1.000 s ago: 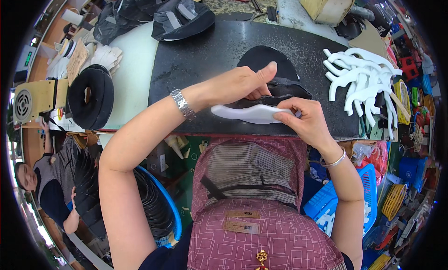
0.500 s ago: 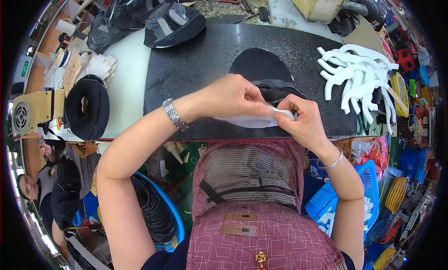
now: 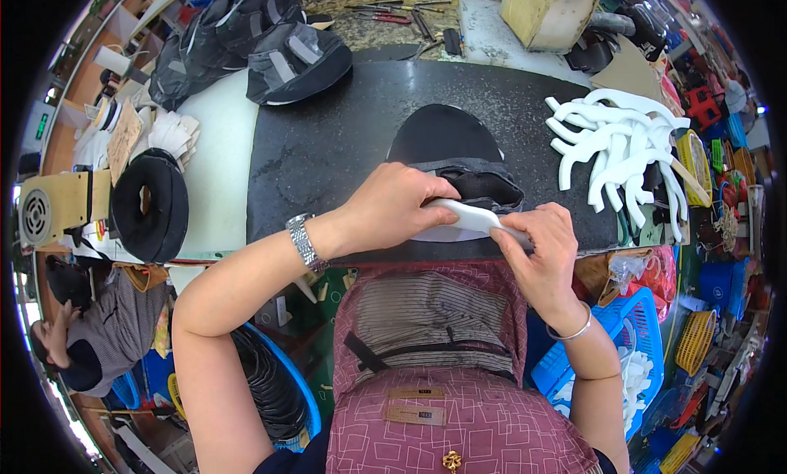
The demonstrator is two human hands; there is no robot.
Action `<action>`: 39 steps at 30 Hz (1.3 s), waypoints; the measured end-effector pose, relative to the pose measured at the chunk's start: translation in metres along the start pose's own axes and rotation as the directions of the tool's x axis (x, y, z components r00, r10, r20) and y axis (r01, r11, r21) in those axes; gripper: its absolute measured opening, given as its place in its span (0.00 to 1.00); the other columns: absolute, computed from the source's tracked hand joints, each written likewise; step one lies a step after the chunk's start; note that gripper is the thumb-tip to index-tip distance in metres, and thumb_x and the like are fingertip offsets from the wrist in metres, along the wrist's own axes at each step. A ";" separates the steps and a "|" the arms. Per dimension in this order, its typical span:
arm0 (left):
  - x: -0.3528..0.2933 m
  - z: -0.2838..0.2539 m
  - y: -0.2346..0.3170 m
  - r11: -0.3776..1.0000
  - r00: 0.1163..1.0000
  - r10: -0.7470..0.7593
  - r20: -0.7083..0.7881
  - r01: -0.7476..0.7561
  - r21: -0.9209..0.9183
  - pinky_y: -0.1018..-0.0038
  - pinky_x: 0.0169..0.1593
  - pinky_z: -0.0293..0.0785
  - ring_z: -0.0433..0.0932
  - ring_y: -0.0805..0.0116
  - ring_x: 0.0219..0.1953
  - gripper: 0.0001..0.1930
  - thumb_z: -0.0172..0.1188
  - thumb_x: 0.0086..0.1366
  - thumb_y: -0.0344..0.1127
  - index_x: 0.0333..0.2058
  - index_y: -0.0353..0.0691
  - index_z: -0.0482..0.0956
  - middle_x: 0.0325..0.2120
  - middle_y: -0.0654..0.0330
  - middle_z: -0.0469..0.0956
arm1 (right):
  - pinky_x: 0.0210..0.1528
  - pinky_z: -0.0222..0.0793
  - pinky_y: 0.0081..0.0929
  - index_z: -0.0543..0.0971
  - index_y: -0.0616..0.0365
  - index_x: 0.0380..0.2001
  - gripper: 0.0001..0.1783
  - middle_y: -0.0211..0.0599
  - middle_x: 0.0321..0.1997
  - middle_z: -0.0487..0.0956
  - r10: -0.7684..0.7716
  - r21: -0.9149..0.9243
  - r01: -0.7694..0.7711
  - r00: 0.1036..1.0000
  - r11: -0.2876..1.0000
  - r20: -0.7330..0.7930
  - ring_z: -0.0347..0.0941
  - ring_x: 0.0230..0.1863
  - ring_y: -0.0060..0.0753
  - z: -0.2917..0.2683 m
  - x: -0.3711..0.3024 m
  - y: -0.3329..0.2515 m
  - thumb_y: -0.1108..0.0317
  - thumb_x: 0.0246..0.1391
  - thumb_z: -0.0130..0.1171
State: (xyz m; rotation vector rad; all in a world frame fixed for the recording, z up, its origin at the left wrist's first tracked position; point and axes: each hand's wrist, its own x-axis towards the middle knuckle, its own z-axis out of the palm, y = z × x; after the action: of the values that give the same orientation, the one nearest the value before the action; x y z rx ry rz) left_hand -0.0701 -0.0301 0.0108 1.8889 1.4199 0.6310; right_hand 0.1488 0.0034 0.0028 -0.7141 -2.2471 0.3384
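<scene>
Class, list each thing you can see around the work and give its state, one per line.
White strip: held, curved.
Left hand: pinching the strip.
Right hand: pinching the strip.
Black cap: lying on the dark mat, partly hidden.
Loose strips: heaped.
Blue basket: open-topped, holding white pieces.
Silver wristband: worn on the left wrist.

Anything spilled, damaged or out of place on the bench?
Nothing looks spilled, and the held white strip shows no visible tear. One untidy spot: the heap of loose strips at the right end of the bench, crisscrossed rather than stacked.
</scene>
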 end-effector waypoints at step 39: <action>-0.019 0.003 0.019 0.989 1.000 -0.018 0.016 0.016 0.144 0.68 0.29 0.67 0.73 0.61 0.27 0.08 0.60 0.51 0.34 0.22 0.36 0.73 0.22 0.59 0.71 | 0.32 0.72 0.25 0.76 0.61 0.34 0.14 0.40 0.32 0.77 -0.044 0.415 0.067 0.997 0.907 -0.063 0.76 0.31 0.36 0.041 0.008 0.016 0.81 0.40 0.61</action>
State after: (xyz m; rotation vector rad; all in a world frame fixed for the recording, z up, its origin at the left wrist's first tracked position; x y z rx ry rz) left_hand -0.0617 -0.0517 0.0239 1.9859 1.5040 0.5148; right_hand 0.1209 0.0203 -0.0277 -0.4235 -2.0424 0.7373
